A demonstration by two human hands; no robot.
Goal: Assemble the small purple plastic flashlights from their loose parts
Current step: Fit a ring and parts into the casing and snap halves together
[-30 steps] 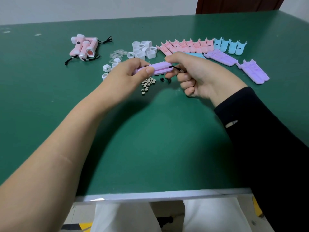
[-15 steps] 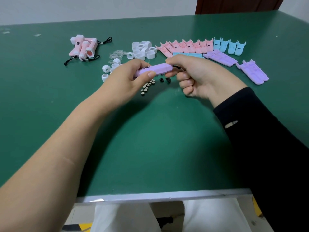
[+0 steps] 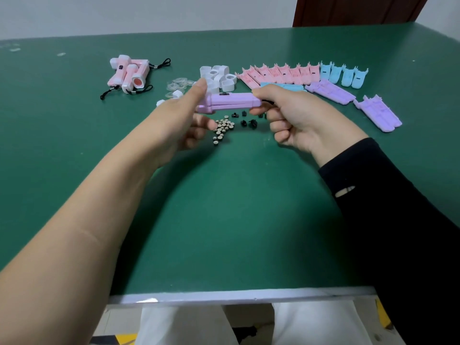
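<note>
A purple flashlight body lies level above the green table, its two halves closed together, a small dark switch on top. My right hand grips its right end, where a bit of black cord shows. My left hand is at the body's left end, index finger stretched past it and the other fingers loose; whether it touches the body I cannot tell. Loose purple shell halves and two more purple shells lie on the table to the right.
Behind the hands sit white end caps, clear lenses, pink shells and blue shells. Button batteries and small black parts lie under the hands. Finished pink flashlights rest at far left.
My left hand has loosened from its grip on the purple body; its thumb has come off the top. The right hand keeps the body, now turned so more of it shows.
</note>
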